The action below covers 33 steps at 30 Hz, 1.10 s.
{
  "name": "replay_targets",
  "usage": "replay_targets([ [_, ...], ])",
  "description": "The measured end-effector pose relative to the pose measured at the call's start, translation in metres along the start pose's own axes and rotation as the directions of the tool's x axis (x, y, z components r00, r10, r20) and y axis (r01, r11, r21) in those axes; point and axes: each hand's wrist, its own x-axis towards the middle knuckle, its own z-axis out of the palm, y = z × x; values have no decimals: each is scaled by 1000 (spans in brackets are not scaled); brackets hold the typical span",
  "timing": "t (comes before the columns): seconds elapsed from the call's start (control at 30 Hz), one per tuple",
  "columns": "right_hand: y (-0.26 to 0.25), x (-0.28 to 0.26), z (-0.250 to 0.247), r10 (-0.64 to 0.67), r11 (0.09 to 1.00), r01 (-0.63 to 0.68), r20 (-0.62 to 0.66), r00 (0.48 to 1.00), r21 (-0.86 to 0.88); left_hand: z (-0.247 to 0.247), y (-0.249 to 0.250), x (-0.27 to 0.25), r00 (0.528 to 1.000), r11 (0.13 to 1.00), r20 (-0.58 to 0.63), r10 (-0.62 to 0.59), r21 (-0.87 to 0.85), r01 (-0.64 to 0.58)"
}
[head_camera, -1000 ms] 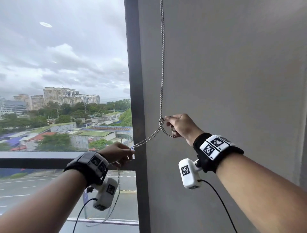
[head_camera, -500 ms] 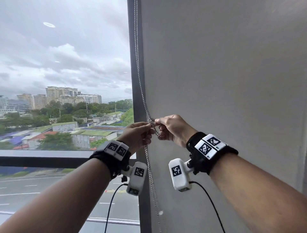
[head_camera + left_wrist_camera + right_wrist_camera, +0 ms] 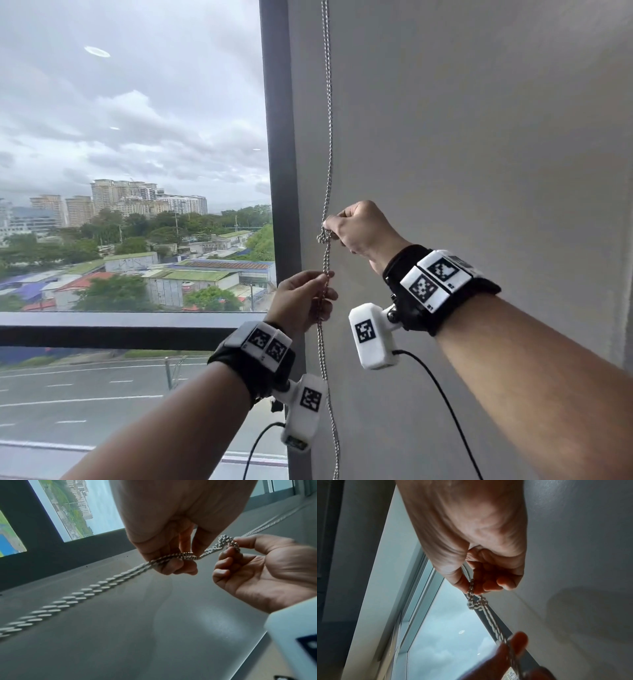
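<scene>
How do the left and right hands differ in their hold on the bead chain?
The right hand sits higher and pinches the bead chain at its knot; the left hand sits lower, gripping the paired strands below the knot. The right hand's spare fingers are loosely curled off the chain; the left hand's curl round it. Both hold the same chain.

Left hand slid down the chain below the knot.
</scene>
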Motion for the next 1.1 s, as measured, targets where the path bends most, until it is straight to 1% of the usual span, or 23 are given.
replay_targets([
  [0.07,1,0,2,-1,1000,1,8,1000,-6,5,6,2,1000,997,20,22,-74,-20],
  [0.1,2,0,3,1,1000,-1,8,1000,-3,7,10,4,999,996,22,46,-83,-44],
  [0.27,2,2,1,2,1000,-2,11,1000,-3,14,25,10,985,982,-17,174,-73,-175],
  [0.4,1,6,-3,-29,999,30,22,999,-44,16,23,8,963,961,-41,266,89,-261],
  [0.5,1,8,-3,-55,996,57,32,998,-65,16,10,3,956,947,-44,291,159,-280],
  [0.63,1,9,-4,-70,996,72,41,997,-58,14,4,-3,967,962,-33,251,121,-246],
  [0.77,1,8,-1,-91,996,91,46,995,-5,18,6,-5,979,973,-4,205,105,-204],
  [0.93,3,7,1,-116,993,115,37,993,31,16,-5,-11,992,991,13,123,58,-124],
  [1.0,6,9,-1,-117,992,116,20,993,42,11,-13,-16,995,991,32,91,98,-94],
  [1.1,10,9,-6,-96,994,97,-5,995,56,-5,-23,-23,995,967,98,-13,256,-12],
])
